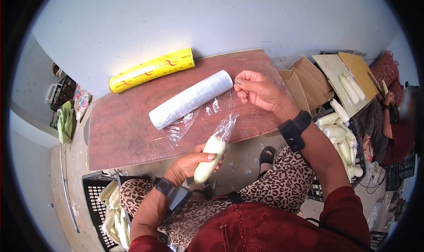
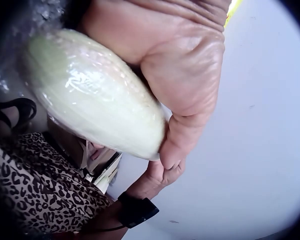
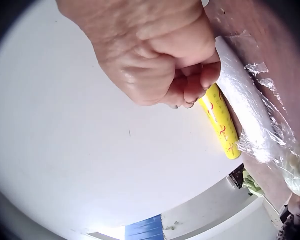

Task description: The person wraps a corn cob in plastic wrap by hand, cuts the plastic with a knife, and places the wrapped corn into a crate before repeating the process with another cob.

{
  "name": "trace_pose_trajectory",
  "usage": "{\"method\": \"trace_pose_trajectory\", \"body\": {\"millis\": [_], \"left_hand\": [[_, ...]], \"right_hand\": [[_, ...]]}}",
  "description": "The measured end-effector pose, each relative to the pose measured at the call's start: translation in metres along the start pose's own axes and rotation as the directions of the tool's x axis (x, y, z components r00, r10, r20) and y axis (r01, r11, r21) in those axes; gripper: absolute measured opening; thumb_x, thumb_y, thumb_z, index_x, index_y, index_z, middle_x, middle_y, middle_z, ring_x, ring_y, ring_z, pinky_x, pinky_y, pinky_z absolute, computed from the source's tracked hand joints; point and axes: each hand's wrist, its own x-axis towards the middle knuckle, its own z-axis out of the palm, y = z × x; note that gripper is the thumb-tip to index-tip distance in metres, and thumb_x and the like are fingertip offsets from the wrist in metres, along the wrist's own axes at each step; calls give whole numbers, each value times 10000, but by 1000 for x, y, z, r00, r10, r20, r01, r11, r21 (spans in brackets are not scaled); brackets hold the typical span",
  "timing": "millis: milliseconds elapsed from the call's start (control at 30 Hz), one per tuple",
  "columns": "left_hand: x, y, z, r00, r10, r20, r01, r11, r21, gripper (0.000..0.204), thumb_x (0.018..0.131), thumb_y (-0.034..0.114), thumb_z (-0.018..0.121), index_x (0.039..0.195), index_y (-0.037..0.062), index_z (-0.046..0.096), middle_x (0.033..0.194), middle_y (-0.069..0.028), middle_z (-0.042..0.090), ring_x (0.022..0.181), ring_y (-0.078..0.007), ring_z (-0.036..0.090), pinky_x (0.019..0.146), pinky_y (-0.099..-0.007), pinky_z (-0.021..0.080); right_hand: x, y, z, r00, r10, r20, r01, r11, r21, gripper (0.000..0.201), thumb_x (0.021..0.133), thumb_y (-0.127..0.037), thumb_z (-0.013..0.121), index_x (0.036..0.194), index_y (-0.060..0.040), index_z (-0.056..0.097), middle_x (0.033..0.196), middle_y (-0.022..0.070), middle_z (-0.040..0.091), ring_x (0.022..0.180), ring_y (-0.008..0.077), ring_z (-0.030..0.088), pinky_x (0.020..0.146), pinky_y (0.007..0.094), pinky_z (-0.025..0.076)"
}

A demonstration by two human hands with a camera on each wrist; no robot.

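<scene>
My left hand grips a pale ear of corn below the table's front edge. Clear film clings to the ear, and a loose tail of it sticks up past the far end. Up close in the left wrist view, the wrapped corn looks glossy. My right hand is raised by the right end of a white roll of cling film, fingers curled in towards the thumb. In the right wrist view, nothing shows between the curled fingers. Crumpled film trails from the roll's near side.
A yellow printed roll lies at the back of the reddish table. Crates of pale corn stand left and right. Cardboard boxes and a board with two ears are at the right, near another person.
</scene>
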Motion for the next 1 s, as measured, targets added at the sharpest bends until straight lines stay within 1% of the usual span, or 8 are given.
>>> {"method": "trace_pose_trajectory", "body": {"millis": [100, 200, 300, 333, 433, 733, 833, 1000], "left_hand": [[0, 1, -4, 999, 26, 22, -25, 998, -56, 514, 799, 225, 754, 1191, 1, 507, 947, -108, 608, 823, -205, 621, 718, -327, 550], [0, 4, -3, 999, 36, 39, -32, 995, -94, 482, 819, 203, 745, 1190, 11, 503, 938, -109, 618, 812, -200, 628, 720, -323, 555], [1, 2, -2, 999, 12, 34, -8, 995, -99, 478, 823, 191, 743, 1192, 15, 494, 940, -119, 621, 797, -205, 639, 706, -318, 563], [1, 1, -2, 1000, 1, 29, 2, 995, -98, 479, 824, 186, 743, 1193, 16, 489, 941, -123, 623, 792, -206, 643, 700, -315, 567], [0, 0, -5, 999, -17, 28, 18, 999, -52, 503, 813, 213, 742, 1197, 1, 496, 983, -145, 608, 810, -225, 642, 678, -320, 570], [4, -1, 4, 1000, -6, -5, 6, 999, -41, 521, 817, 223, 728, 1217, -9, 489, 1000, -137, 612, 833, -218, 655, 664, -319, 580], [8, -4, -4, 999, 20, -43, -19, 1000, 21, 538, 812, 236, 721, 1230, -13, 492, 999, -125, 614, 840, -211, 652, 695, -314, 576], [1, 2, -3, 999, 41, -15, -41, 999, 22, 535, 819, 246, 699, 1235, -17, 490, 990, -128, 615, 825, -218, 646, 711, -328, 568]], "right_hand": [[-14, -13, 30, 972, 236, -13, -233, 945, -231, 334, 928, -256, 655, 1142, -22, 549, 1027, 48, 582, 756, 70, 539, 651, 220, 465], [-18, 0, 41, 961, 271, 53, -227, 883, -412, 443, 905, -298, 685, 1220, -23, 536, 1104, 53, 564, 787, 54, 534, 640, 200, 458], [-17, 12, 47, 967, 212, 140, -120, 867, -483, 382, 897, -269, 673, 1179, -27, 583, 969, 10, 592, 711, 63, 538, 621, 209, 468], [-12, 15, 45, 963, 251, 102, -162, 835, -526, 220, 896, -202, 652, 1023, -23, 640, 828, -2, 598, 672, 58, 535, 600, 216, 457], [-8, 17, 43, 983, 177, 57, -101, 764, -638, 144, 895, -163, 640, 895, -19, 636, 705, -15, 571, 631, 58, 531, 580, 224, 446], [-8, 13, 41, 992, 130, 8, -86, 700, -709, 106, 901, -114, 630, 874, -12, 624, 736, -22, 580, 626, 40, 511, 554, 209, 427], [-7, 10, 38, 997, 80, 21, -44, 734, -678, 97, 907, -105, 622, 872, -15, 621, 737, -19, 583, 624, 40, 513, 546, 207, 425], [-6, -8, 29, 989, -50, -137, -30, 849, -527, 51, 912, -74, 612, 924, -24, 608, 766, -7, 590, 671, 38, 522, 583, 199, 427]]}}
